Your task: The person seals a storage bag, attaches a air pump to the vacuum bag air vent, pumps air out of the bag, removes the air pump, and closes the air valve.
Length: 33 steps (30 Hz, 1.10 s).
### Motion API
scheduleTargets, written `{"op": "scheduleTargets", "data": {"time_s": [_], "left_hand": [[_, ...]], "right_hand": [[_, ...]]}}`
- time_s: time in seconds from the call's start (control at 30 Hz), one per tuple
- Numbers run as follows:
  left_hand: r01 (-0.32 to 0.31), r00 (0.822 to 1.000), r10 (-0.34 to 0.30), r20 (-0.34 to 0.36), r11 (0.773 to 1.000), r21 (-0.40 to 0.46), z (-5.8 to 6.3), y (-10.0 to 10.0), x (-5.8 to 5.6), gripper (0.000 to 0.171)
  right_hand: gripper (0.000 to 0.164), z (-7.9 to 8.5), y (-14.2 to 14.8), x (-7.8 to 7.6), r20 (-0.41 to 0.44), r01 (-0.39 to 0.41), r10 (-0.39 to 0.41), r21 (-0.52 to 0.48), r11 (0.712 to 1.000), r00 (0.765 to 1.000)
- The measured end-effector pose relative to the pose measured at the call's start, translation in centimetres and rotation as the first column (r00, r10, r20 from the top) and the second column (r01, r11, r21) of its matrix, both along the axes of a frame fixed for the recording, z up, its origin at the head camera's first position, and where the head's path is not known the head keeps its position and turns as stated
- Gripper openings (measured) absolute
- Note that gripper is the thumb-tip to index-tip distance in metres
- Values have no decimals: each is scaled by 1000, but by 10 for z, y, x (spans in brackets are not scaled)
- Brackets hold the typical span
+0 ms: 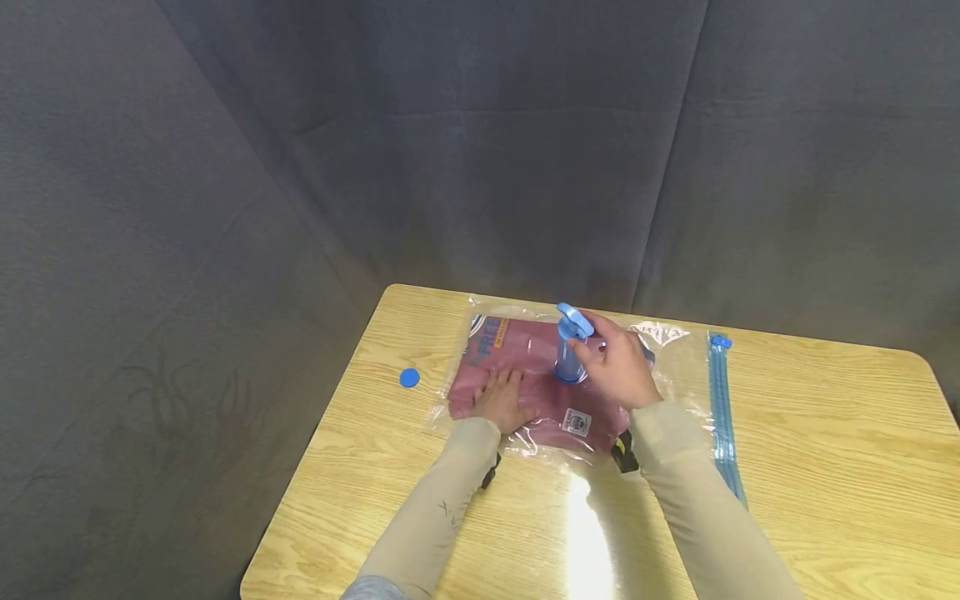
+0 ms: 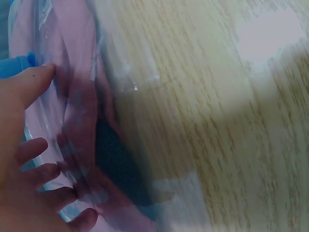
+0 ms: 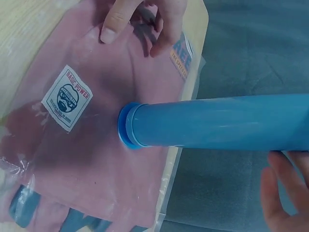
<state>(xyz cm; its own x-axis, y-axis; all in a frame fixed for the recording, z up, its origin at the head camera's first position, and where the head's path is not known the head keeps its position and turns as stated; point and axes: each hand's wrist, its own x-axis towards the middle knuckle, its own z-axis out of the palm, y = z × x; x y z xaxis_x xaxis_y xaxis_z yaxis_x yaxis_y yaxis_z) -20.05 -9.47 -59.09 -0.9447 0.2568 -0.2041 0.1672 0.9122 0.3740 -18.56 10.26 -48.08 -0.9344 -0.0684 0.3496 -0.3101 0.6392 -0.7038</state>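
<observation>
A clear plastic storage bag point(image 1: 684, 383) lies flat on the table with a folded dusty-red garment point(image 1: 551, 425) inside. On top of it stands a blue hand pump point(image 3: 207, 123), its round base against the bag, seen from the side in the right wrist view. My right hand point(image 1: 622, 368) grips the pump near its blue handle point(image 1: 574, 320). Left of the pump, my left hand point(image 1: 502, 403) rests on the bag over the garment, fingers spread. A white label point(image 3: 67, 98) and printed lettering point(image 1: 488, 333) show through the plastic.
A round blue cap point(image 1: 409, 377) lies on the wooden table point(image 1: 825, 433) left of the bag. Along the bag's right edge runs a blue zip seal point(image 1: 722, 400) with a slider point(image 1: 722, 341) at its far end. Dark grey curtains point(image 1: 487, 167) hang behind and to the left.
</observation>
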Motion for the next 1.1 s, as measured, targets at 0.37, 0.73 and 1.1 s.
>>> {"op": "scheduleTargets", "data": {"time_s": [0.37, 0.73, 1.1], "left_hand": [[-12, 1000, 12, 8, 1000, 10, 5, 3, -2, 77], [-3, 979, 97, -179, 887, 462, 57, 41, -13, 67], [4, 978, 133, -160, 758, 652, 74, 58, -14, 45]], "right_hand": [[45, -1, -4, -1, -55, 53, -50, 58, 997, 997], [44, 0, -2, 1, -26, 40, -40, 3, 999, 999], [45, 0, -2, 2, 34, 17, -16, -32, 999, 999]]}}
